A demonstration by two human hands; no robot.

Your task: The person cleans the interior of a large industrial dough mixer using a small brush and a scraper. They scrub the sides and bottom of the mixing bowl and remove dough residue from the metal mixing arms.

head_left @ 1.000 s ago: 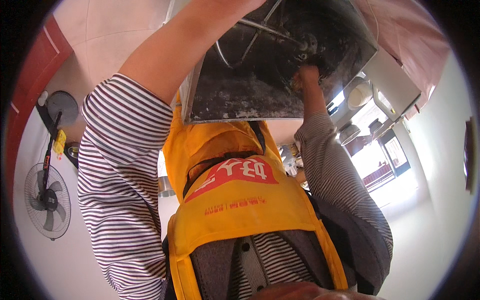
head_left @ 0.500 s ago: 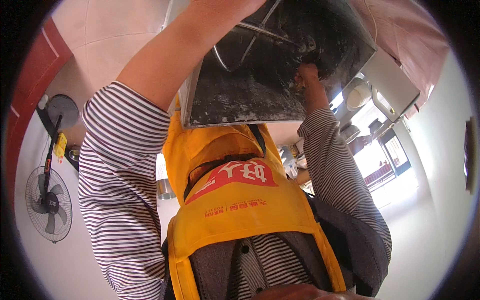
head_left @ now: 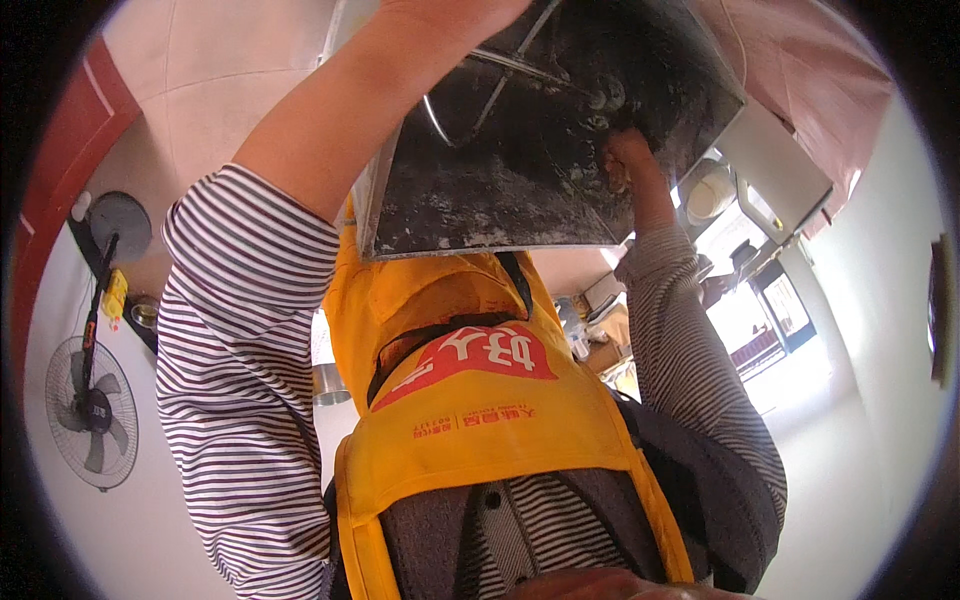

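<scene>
A dark, open metal box (head_left: 480, 190), its inner face smeared with whitish streaks, takes up the upper middle. Thin metal rods (head_left: 505, 75) cross inside it, meeting near a pale round fitting (head_left: 605, 95). My right hand (head_left: 628, 160) is inside the box against the dark face, just below that fitting. Its fingers are curled closed; whatever they hold, if anything, is hidden. My left arm reaches across the box's left edge. Only the wrist end of my left hand (head_left: 450, 12) shows at the top border, and its fingers are out of sight.
A standing fan (head_left: 92, 410) is at the left, with a yellow packet (head_left: 115, 295) by its pole. A metal pot (head_left: 330, 382) shows behind my left sleeve. At the right are a white cabinet (head_left: 775, 170), a pale round container (head_left: 710, 190) and a bright window (head_left: 785, 305).
My right hand has moved slightly right and down along the dark face. A dark patch beside its knuckles no longer shows. My left arm has stayed almost still.
</scene>
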